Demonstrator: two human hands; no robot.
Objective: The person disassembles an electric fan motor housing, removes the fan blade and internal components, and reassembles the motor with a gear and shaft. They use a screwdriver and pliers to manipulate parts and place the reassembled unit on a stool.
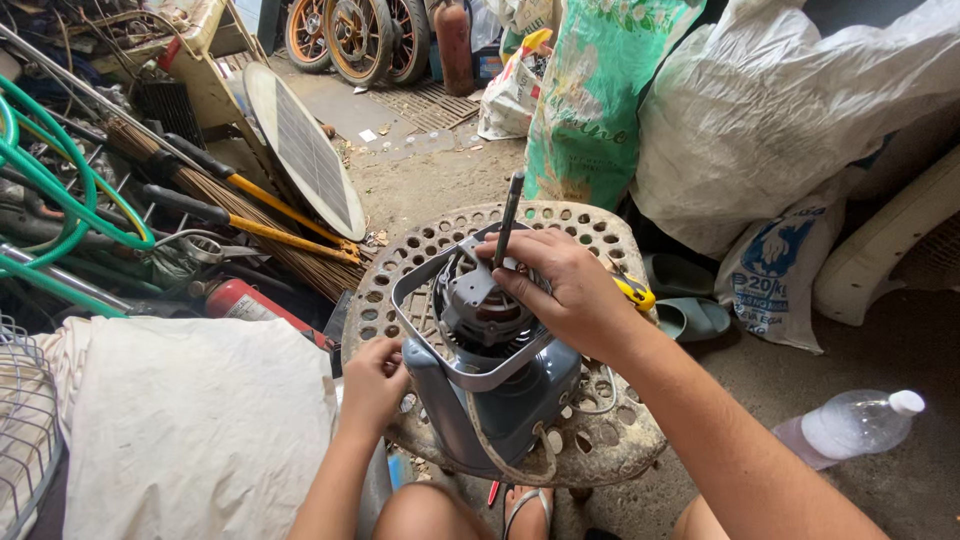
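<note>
Three big sacks stand at the back: one white plastic sack (790, 110), one green printed sack (600, 90) and one smaller white bag with a blue print (775, 270). What they hold cannot be told. Two or three spoked wheels (360, 35) lean at the top, the count unclear where they overlap. One pale cloth (190, 420) covers something at lower left, with a wire grille (25, 430) beside it. One oval panel with a dark grid face (305, 150) leans against the clutter, near a green hose (60, 190) and two long yellow-handled tools (270, 215).

One round perforated metal bench (610, 430) carries the fan motor unit (490, 350). It has a blue-grey plastic housing below, a light grey square frame around the top and a dark grey motor with copper windings showing inside; a tan cord loops down its front. It sits in the middle of the bench, tilted towards the person.

One clear plastic bottle (850, 425) with a white cap lies on the floor at the right, seemingly empty. One pair of green sandals (690, 315) lies behind the bench.

The right hand (570, 295) rests on the motor's top, fingers pinching a dark screwdriver (508, 215) that stands nearly upright. The left hand (375, 385) curls against the housing's left side, steadying it.
</note>
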